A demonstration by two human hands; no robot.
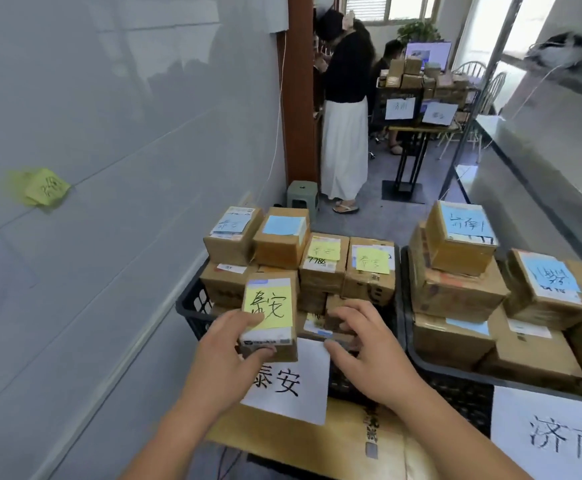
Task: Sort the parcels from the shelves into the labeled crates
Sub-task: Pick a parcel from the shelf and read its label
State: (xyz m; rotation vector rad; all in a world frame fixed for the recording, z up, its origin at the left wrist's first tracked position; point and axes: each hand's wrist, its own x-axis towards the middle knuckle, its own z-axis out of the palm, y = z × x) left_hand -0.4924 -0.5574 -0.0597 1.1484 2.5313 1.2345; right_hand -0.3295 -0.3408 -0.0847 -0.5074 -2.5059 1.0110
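Against the pale wall point(109, 133) on the left stands a black crate point(192, 306), heaped with brown cardboard parcels and fronted by a white paper label point(293, 386) with handwritten characters. Beside it to the right, a second crate point(455, 372) holds more parcels under blue notes, with its own white label point(552, 438). Stacked parcels with yellow notes point(369, 271) crowd the space behind the hands. Over the near edge of the first crate, the left hand point(227, 348) grips a small parcel with a yellow sticky note point(270, 315), thumb on top and fingers curled underneath. Right hand point(362, 337) hovers just beside it, fingers spread and relaxed, grasping nothing. Farther back, a person in a white skirt point(345, 140) stands by a green stool point(302, 197).
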